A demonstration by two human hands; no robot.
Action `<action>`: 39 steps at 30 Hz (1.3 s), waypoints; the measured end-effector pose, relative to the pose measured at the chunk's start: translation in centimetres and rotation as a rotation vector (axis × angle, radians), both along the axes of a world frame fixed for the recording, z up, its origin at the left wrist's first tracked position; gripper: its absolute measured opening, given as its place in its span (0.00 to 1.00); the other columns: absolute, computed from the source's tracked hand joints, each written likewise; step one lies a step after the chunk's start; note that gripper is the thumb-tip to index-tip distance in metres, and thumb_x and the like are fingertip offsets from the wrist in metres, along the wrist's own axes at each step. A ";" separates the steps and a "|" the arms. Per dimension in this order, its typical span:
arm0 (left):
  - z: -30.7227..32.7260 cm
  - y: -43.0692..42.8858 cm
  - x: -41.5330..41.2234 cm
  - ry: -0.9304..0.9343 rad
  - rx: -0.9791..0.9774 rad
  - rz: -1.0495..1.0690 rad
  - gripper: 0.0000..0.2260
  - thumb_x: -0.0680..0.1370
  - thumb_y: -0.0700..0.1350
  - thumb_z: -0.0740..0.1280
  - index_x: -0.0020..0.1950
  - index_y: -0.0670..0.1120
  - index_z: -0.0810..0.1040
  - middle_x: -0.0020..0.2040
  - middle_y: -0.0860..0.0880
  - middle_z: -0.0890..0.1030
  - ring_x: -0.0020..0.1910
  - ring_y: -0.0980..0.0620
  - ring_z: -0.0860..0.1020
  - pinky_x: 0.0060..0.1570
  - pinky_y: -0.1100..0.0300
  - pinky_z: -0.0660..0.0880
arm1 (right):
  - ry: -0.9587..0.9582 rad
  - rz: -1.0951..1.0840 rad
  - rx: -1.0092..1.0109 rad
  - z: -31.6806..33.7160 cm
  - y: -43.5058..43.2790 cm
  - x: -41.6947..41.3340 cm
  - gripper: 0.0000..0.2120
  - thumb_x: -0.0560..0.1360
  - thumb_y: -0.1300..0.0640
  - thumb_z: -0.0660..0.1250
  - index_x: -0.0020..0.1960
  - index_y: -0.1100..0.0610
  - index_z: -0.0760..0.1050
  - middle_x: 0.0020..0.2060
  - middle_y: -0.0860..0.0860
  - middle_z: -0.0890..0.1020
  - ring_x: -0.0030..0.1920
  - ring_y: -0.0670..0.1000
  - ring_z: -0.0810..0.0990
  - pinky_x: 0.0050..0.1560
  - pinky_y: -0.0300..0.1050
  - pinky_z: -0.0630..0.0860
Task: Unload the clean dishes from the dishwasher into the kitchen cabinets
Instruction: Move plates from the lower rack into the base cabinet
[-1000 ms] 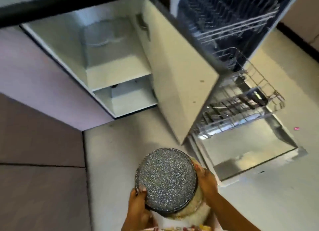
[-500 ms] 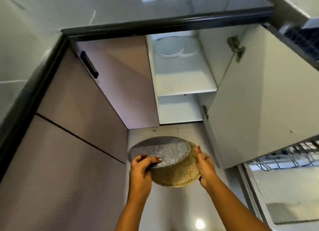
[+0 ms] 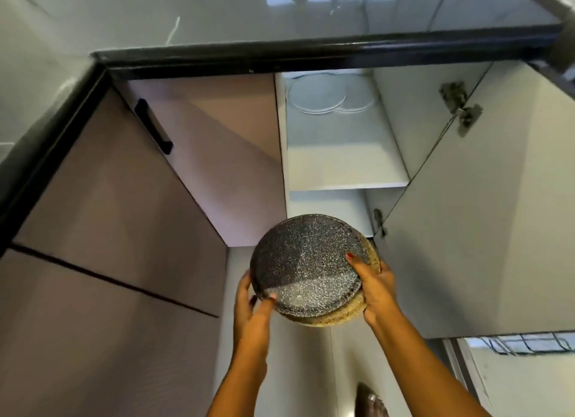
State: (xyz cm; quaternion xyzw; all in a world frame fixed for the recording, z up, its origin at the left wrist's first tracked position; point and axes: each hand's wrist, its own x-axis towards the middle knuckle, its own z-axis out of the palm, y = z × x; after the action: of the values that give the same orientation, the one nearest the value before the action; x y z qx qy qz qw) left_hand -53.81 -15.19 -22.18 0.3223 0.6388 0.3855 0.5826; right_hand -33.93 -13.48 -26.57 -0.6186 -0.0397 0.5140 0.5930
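Note:
I hold a stack of round plates in front of the open lower cabinet point(image 3: 345, 155): a dark speckled plate point(image 3: 303, 261) on top, tan speckled plates point(image 3: 339, 318) under it. My left hand point(image 3: 252, 307) grips the stack's left rim, thumb on the dark plate. My right hand point(image 3: 375, 289) grips the right rim, thumb on top. White plates point(image 3: 320, 97) lie at the back of the cabinet's upper shelf. The shelf's front part is bare.
The cabinet door point(image 3: 485, 214) stands open to the right. A closed mauve door with a black handle point(image 3: 154, 127) is on the left. The glossy countertop's dark edge point(image 3: 311, 54) runs above. The dishwasher rack point(image 3: 525, 343) shows at lower right.
The view has swung from the dishwasher towards the cabinet. The stack has risen and moved closer to the cabinet opening, and its top now tilts towards me.

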 end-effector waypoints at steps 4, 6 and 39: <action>-0.7 5.5 3.4 -0.255 -0.275 -0.039 0.18 0.79 0.38 0.63 0.69 0.43 0.69 0.57 0.46 0.81 0.49 0.48 0.81 0.48 0.55 0.77 | -0.040 -0.040 0.094 1.1 3.3 3.5 0.20 0.68 0.63 0.74 0.60 0.60 0.77 0.50 0.56 0.84 0.47 0.55 0.84 0.37 0.41 0.81; -0.3 8.0 6.0 -0.255 -0.318 -0.098 0.13 0.79 0.37 0.61 0.64 0.40 0.72 0.37 0.47 0.82 0.34 0.53 0.80 0.43 0.56 0.77 | -0.067 -0.067 0.120 1.3 4.9 5.9 0.20 0.69 0.60 0.74 0.60 0.60 0.77 0.51 0.56 0.84 0.49 0.56 0.84 0.44 0.46 0.82; -5.6 39.5 23.6 -0.326 -0.071 0.106 0.19 0.81 0.35 0.55 0.73 0.36 0.61 0.70 0.38 0.69 0.66 0.43 0.72 0.45 0.63 0.79 | 0.238 -0.178 0.253 -4.4 35.3 18.7 0.27 0.77 0.67 0.62 0.68 0.43 0.62 0.63 0.54 0.73 0.61 0.62 0.75 0.50 0.54 0.80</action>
State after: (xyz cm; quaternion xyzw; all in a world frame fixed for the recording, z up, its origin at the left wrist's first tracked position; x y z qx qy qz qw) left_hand -30.23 24.35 -27.76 0.2009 0.5651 0.4400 0.6684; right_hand -15.27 21.81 -30.95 -0.4750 0.0212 0.5199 0.7097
